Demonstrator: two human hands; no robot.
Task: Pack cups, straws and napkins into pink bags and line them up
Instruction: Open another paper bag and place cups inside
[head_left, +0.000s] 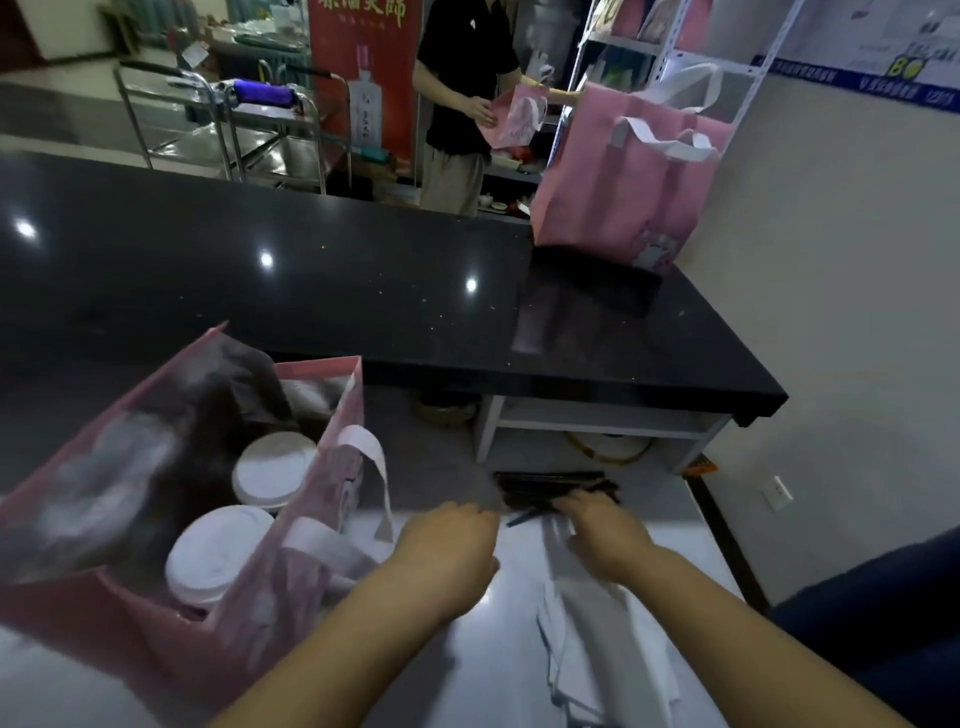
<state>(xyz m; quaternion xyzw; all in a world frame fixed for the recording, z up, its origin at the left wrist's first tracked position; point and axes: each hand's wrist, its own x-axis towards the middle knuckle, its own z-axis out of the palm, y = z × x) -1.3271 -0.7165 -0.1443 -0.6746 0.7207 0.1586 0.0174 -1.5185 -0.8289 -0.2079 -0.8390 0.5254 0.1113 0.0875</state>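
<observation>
Around me: a glossy black counter (311, 270) ran across the middle, with a white shelf (597, 423) under its near end. Behind it stood steel trolleys (223, 124), a red banner (363, 73), and another person (462, 104) holding a small pink bag (519, 117).
In the way: the near bag's white handle (371, 462) hung between the bag and my left hand.
Materials: the bags were soft pink fabric with white strap handles. The straws were thin, black and straight. The napkins were limp and white. The pale worktop (467, 675) shone.
Near pink bag (130, 623): it stood open at my left on the worktop and held two cups with round white lids (272, 470), one behind the other. Dark, blurred contents lay beside them.
Far pink bag (623, 182): it stood upright on the counter by the wall. Its contents were hidden.
Straws (550, 488): a bundle lay on the worktop under my right fingertips.
Napkins (587, 623): they lay in a pile just below my right wrist.
Left hand (447, 540): it was apart from the right, fingers bent downward. I could not tell whether it held anything.
Right hand (597, 525): its fingers lay on the straws. Blur hid whether it gripped them.
</observation>
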